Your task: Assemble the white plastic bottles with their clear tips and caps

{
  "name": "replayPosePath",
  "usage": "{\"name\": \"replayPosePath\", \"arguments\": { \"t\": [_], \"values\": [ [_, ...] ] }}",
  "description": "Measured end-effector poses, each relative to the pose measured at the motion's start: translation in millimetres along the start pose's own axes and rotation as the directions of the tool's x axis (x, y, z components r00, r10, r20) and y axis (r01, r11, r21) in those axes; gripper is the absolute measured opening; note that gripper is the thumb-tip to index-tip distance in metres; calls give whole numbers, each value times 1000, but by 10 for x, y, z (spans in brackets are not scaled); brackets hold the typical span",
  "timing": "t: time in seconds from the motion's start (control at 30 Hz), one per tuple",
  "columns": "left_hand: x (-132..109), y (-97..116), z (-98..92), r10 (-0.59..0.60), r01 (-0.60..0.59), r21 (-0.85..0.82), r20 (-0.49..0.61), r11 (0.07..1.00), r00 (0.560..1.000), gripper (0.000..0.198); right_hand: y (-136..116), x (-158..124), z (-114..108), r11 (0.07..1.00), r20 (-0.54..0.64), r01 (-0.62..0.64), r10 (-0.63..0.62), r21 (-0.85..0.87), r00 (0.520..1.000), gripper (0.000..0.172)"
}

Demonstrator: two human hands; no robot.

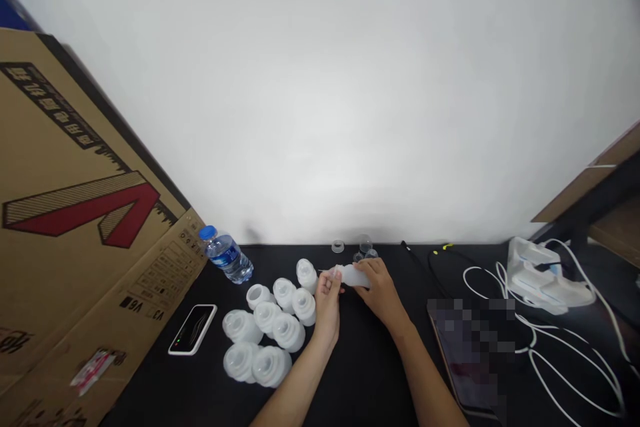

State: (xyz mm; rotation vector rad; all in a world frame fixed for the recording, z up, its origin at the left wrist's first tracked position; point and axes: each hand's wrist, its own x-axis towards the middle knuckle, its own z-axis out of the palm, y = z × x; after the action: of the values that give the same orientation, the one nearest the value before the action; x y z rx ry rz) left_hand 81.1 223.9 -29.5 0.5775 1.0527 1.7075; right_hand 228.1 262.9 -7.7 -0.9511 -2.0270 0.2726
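My right hand (pixel 381 291) wraps the body of a translucent white plastic bottle (pixel 354 275), which lies on its side above the black table. My left hand (pixel 327 305) is at the bottle's narrow end, with its fingers pinching something small and thin there that I cannot make out. Just left of my left hand stands a group of several similar translucent bottles (pixel 267 327). Beyond the held bottle are a small clear ring (pixel 338 246) and clear plastic parts (pixel 364 247).
A blue-capped water bottle (pixel 226 255) lies at the left, beside a large printed cardboard sheet (pixel 85 193) and a phone (pixel 193 329). To the right are a pixelated tablet (pixel 467 353), loose white cables (pixel 565 353) and a white device (pixel 543 278). A white wall rises behind the table.
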Motion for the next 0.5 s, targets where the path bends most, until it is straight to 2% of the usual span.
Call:
{"name": "replayPosePath", "arguments": {
  "t": [0.13, 0.23, 0.37, 0.43, 0.5],
  "values": [
    [17, -4, -3, 12, -12, -47, -17, 999, 1000, 50, -21, -3, 8, 1000, 14, 4, -3, -22, 1000, 45],
    [18, 11, -7, 2, -2, -67, -2, 998, 1000, 45, -18, -19, 20, 998, 21, -43, 42, 52, 999, 40],
    [-3, 63, 10, -45, 52, -102, 68, 993, 997, 57, -41, -7, -17, 963, 27, -164, 162, 216, 986, 41],
    [-19, 88, 22, -60, 73, -123, 103, 990, 993, 61, -76, 12, -41, 936, 73, -244, 233, 254, 970, 38],
    [-32, 107, 31, -68, 84, -135, 123, 987, 990, 60, -120, 27, -44, 894, 167, -341, 304, 292, 938, 33]
  ]
}}
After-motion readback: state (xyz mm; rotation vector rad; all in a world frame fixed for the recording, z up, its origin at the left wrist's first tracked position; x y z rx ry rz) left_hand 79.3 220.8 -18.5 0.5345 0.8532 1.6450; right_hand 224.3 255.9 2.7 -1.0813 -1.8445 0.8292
